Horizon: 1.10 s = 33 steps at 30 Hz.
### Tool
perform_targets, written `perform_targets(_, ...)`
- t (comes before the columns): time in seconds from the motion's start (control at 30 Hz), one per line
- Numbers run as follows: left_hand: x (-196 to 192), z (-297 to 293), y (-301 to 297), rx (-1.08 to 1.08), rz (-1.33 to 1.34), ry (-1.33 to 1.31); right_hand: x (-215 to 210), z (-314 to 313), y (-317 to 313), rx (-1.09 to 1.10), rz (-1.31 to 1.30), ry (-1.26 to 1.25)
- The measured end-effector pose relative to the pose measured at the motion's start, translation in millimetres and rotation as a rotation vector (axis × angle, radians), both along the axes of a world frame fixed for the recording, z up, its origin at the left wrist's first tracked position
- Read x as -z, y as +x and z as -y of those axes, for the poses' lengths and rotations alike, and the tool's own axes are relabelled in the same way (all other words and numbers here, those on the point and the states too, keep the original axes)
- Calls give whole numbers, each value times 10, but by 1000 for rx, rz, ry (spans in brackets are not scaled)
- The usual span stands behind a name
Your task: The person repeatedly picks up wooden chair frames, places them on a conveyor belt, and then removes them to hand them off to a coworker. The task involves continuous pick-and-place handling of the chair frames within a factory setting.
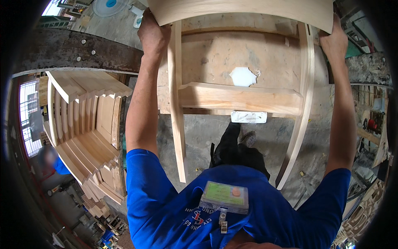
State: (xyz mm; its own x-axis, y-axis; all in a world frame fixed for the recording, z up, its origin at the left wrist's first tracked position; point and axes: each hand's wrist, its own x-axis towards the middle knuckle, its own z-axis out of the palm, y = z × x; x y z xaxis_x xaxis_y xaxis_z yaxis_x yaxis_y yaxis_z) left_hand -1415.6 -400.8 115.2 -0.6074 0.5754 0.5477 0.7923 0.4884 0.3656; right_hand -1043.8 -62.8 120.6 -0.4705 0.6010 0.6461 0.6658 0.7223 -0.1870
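Note:
A wide, curved, pale wooden panel (240, 10) spans the top of the view. My left hand (155, 35) grips its left end, and my right hand (335, 41) grips its right end; the fingers are partly hidden behind the wood. Below the panel lies a wooden frame like part of a chair, with a left post (176, 103), a right post (305, 91) and a crossrail (240, 98) between them. Both posts reach toward me past the worktable's near edge. Whether the panel is seated on the posts I cannot tell.
The plywood worktop (207, 54) bears a white, jagged-edged piece (243, 76). A white block (248, 117) sits at its near edge. Dark beams (103, 52) flank it. Stacked wooden frames (85, 128) stand left, with another person (49, 159) beyond. A fan (110, 6) is at upper left.

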Motion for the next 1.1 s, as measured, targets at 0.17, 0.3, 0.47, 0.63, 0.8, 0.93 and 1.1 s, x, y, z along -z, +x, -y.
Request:
perform_targets(0.17,35,0,2,1,-79,19,58,-118,53,-26,29,19)
perform_targets(0.3,30,-16,-56,3,-84,-32,91,-50,87,7,27,-11)
perform_targets(0.47,130,65,-187,29,-125,-70,199,84,148,25,12,-111)
perform_targets(0.63,235,-48,-254,27,-168,-37,269,17,71,59,27,-159)
perform_targets(0.8,358,109,-144,-44,-70,-112,128,331,-138,-97,-100,-171)
perform_targets(0.93,271,-12,-106,-52,-132,-122,79,249,-104,-149,-95,-84)
perform_targets(1.1,422,-18,-294,11,-157,-110,152,159,-175,-129,-98,-86)
